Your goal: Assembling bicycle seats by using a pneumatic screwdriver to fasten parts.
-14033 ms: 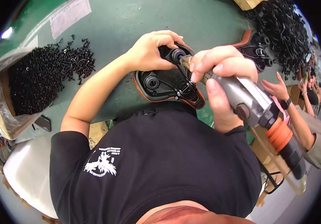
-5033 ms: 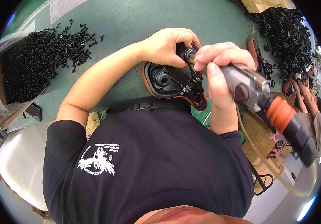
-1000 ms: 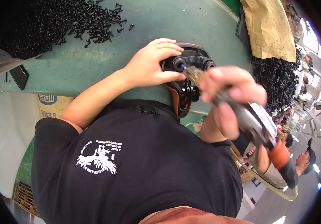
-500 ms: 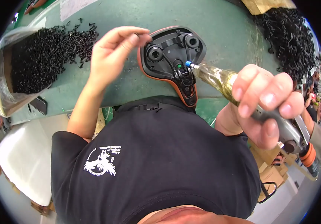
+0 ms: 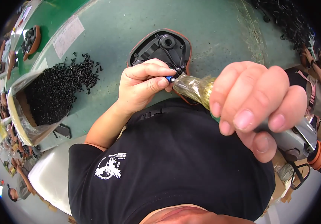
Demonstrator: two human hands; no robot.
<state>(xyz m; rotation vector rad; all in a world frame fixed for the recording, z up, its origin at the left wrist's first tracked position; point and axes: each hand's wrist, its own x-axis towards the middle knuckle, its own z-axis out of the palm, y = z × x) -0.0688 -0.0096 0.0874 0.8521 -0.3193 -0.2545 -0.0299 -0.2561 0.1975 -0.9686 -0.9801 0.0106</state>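
Note:
In my right hand [image 5: 257, 100] is a grey air screwdriver [image 5: 293, 140], its front wrapped in yellowish clear film and an orange ring at its rear. The fingers wrap round its body. My left hand [image 5: 145, 82] pinches the driver's blue tip [image 5: 170, 79] between thumb and fingers; whether a screw sits there too is hidden. Behind and below both hands, a bicycle saddle [image 5: 175, 52] lies upside down on the bench, showing its black underside and brown rim. My left hand and the driver cover its narrow end.
To the left, black screws [image 5: 56, 89] spill from a plastic-lined box [image 5: 17, 108] onto the green bench [image 5: 130, 18]. Another pile of black parts [image 5: 287, 22] lies far right. A dark phone-like slab [image 5: 62, 130] rests by the box. Other people work beyond the bench's ends.
My left hand has come down and right from beside the saddle to the driver's tip. The driver's tip has moved left and nearer to me. The view has swung, shifting the bench.

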